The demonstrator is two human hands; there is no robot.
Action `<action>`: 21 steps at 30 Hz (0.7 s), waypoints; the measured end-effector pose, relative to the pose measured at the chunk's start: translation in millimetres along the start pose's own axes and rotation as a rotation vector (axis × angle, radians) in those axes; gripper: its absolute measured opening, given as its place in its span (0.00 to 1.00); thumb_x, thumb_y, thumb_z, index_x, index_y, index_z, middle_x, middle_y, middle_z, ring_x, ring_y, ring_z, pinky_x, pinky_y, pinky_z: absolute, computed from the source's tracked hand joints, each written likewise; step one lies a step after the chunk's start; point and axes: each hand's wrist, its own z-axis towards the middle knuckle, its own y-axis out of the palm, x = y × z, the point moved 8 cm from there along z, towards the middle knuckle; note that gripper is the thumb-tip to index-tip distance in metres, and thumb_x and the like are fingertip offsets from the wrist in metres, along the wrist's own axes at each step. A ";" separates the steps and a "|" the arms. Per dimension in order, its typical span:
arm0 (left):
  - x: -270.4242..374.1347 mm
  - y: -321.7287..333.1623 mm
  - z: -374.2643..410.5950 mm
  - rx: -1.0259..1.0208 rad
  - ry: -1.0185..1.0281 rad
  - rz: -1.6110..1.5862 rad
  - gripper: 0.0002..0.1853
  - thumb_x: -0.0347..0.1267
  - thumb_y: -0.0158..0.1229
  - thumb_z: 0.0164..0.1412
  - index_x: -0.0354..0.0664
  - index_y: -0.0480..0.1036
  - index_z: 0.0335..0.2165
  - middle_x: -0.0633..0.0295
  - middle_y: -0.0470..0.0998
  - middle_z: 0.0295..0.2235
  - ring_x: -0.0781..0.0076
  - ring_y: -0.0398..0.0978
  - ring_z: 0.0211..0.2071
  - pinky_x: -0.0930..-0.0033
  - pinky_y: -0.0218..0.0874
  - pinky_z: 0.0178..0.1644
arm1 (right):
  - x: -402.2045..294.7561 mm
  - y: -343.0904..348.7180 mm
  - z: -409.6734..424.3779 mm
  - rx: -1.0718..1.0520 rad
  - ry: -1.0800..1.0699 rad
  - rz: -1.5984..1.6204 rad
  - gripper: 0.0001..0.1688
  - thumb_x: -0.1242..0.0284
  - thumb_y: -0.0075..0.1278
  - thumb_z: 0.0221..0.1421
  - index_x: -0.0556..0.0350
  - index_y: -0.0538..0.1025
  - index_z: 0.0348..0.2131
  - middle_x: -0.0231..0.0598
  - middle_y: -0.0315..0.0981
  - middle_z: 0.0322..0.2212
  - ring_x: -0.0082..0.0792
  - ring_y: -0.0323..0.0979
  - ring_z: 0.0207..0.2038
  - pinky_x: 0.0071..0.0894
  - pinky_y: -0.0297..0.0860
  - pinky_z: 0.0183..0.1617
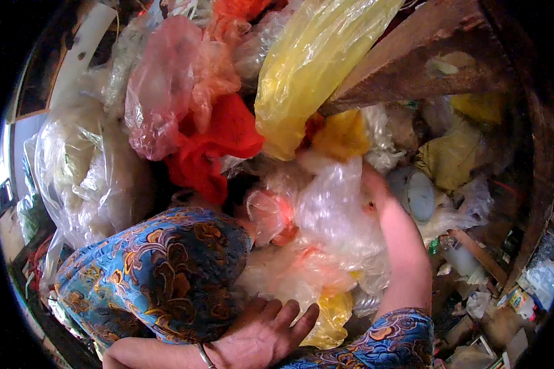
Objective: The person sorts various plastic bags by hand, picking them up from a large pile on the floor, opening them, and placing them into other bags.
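Note:
My left hand (pixel 270 330), with a bangle at its wrist, is at the bottom with its fingers apart. Its fingertips lie by a yellow plastic bag (pixel 334 318) and a heap of crumpled clear bags (pixel 277 272) before me. My right forearm reaches forward, and my right hand (pixel 374 184) is blurred beside a clear plastic bag (pixel 334 203). That bag hides part of the hand, so its grip does not show. Left of it is a clear bag with red parts (pixel 270 214). Blue patterned cloth (pixel 166 272) covers my bent leg.
Red bags (pixel 217 133), a pink bag (pixel 166 83) and a long yellow bag (pixel 295 92) pile up ahead. A large clear bag (pixel 81 175) stands left. At right are a wooden beam (pixel 411 60), a whitish round container (pixel 418 196) and scattered litter (pixel 478 302).

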 end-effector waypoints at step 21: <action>5.2 -4.7 -32.1 0.056 0.142 0.088 0.32 0.34 0.50 0.50 0.37 0.61 0.56 0.49 0.69 0.41 0.59 0.71 0.37 0.61 0.65 0.41 | 29.6 237.8 -249.5 -1.081 -0.089 0.000 0.28 0.71 0.58 0.45 0.59 0.71 0.47 0.38 0.74 0.41 0.29 0.71 0.42 0.28 0.67 0.45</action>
